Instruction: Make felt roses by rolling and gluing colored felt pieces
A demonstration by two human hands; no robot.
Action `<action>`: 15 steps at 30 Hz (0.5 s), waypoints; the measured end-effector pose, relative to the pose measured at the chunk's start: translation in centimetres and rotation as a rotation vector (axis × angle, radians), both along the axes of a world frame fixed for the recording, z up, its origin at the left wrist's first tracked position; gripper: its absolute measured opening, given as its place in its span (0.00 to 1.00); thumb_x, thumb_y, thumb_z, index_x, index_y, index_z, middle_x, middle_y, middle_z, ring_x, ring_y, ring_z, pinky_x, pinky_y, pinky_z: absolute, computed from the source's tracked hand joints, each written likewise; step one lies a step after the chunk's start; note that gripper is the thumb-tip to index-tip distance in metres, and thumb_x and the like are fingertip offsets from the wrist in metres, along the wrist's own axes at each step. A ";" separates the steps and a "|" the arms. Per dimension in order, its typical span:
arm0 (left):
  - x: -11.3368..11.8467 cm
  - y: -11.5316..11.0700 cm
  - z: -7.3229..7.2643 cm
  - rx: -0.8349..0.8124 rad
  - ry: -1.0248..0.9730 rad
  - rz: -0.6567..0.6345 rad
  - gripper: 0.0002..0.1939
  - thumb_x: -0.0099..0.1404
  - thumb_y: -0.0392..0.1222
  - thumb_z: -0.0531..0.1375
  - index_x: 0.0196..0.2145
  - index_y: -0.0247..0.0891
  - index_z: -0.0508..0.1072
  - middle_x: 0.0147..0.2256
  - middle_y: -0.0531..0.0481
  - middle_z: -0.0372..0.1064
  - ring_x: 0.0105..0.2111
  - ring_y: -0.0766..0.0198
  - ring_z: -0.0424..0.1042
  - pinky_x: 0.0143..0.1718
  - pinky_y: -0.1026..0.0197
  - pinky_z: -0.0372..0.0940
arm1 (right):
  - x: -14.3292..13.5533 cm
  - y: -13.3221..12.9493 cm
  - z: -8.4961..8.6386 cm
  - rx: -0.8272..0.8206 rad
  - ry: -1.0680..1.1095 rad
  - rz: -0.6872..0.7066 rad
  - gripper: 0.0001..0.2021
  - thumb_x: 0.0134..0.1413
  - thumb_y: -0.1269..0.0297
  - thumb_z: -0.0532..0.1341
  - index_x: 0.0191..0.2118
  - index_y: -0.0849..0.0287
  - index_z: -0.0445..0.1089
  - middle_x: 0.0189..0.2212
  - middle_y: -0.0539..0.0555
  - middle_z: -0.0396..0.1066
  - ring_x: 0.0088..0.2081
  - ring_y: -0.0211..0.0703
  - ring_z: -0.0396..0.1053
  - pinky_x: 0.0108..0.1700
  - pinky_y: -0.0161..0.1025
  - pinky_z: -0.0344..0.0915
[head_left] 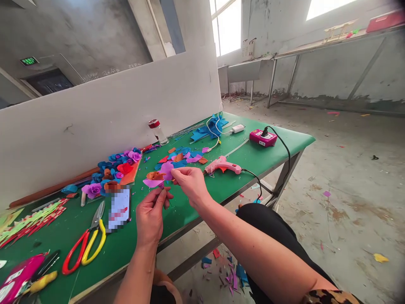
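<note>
Between my two hands is a paper flower with a brown centre and purple petals. My left hand is closed around its thin stem just below the bloom. With fingertips pinched, my right hand grips a purple petal at the flower's right side. Just beyond the right hand, a pink glue gun lies on the green table. Loose blue, purple and brown petals are scattered behind the flower.
Finished paper flowers are heaped at left, near a phone and red-and-yellow-handled scissors. A glass jar stands by the white partition. Toward the right end sits a pink power strip, its black cord hanging over the edge.
</note>
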State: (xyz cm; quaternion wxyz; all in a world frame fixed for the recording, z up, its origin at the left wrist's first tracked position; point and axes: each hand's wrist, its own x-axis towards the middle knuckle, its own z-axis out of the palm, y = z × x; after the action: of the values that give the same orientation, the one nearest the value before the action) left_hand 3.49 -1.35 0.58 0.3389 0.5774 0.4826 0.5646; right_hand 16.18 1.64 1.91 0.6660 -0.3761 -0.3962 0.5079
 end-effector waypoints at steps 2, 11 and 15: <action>-0.1 0.1 -0.3 0.015 0.023 0.006 0.10 0.60 0.49 0.66 0.34 0.39 0.79 0.29 0.50 0.74 0.25 0.67 0.63 0.29 0.63 0.61 | 0.0 0.0 -0.1 0.002 -0.021 -0.010 0.16 0.49 0.55 0.59 0.19 0.60 0.72 0.17 0.47 0.64 0.25 0.37 0.60 0.29 0.33 0.56; -0.2 0.0 -0.1 0.049 0.049 0.007 0.10 0.62 0.48 0.64 0.36 0.41 0.80 0.29 0.52 0.74 0.26 0.66 0.64 0.32 0.62 0.64 | 0.1 -0.7 0.3 0.060 -0.142 -0.065 0.17 0.52 0.55 0.57 0.19 0.59 0.70 0.16 0.46 0.60 0.24 0.37 0.56 0.27 0.34 0.52; -0.1 0.0 -0.1 0.065 0.036 -0.002 0.10 0.62 0.47 0.65 0.36 0.40 0.80 0.28 0.52 0.74 0.26 0.67 0.64 0.31 0.62 0.64 | 0.0 -1.5 0.9 0.063 -0.102 -0.034 0.18 0.52 0.55 0.58 0.18 0.59 0.70 0.15 0.46 0.57 0.22 0.36 0.56 0.26 0.33 0.52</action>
State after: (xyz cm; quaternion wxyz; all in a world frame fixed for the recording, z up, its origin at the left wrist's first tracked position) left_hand 3.34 -1.33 0.51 0.3118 0.5986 0.4696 0.5692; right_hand 16.21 0.16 2.76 0.6651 -0.3872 -0.4390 0.4637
